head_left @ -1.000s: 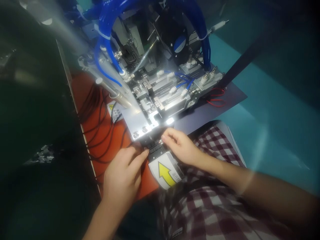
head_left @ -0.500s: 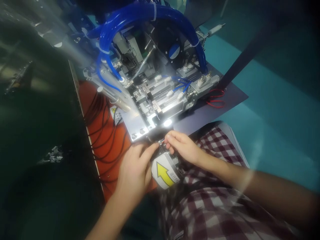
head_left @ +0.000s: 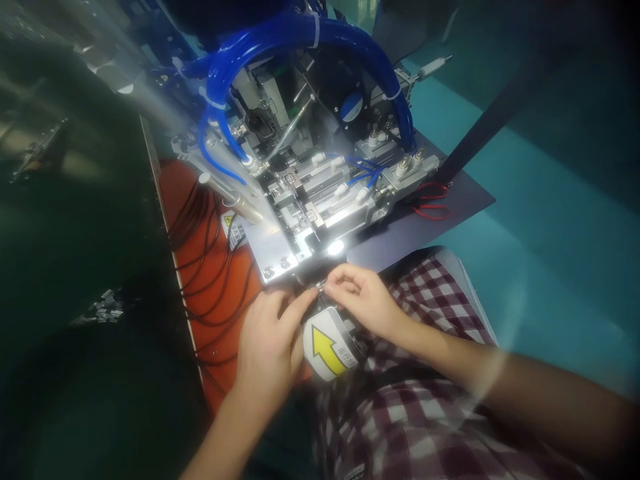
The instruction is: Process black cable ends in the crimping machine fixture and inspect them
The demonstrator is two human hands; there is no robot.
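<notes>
Both hands meet at the front of a metal machine (head_left: 320, 207), just below its lit edge. My left hand (head_left: 273, 327) is closed, thumb stretched toward a small shiny metal part (head_left: 321, 287); its other fingers are partly hidden. My right hand (head_left: 363, 297) pinches at that same spot, thumb and forefinger together, covering most of what they hold. Directly under the fingertips is a round white cover (head_left: 327, 343) with a yellow arrow and printed characters.
Thick blue tubing (head_left: 280, 33) arches over the machine. Black cables (head_left: 210, 293) run across an orange surface (head_left: 175, 200) at left. Several small metal pieces (head_left: 107, 308) lie further left. A red wire loop (head_left: 433, 203) hangs at the right, above checkered cloth (head_left: 425, 293) on my lap.
My right hand has shifted slightly left, its fingertips now closer to my left thumb, and its fingers curl in more. The left hand stays nearly in place.
</notes>
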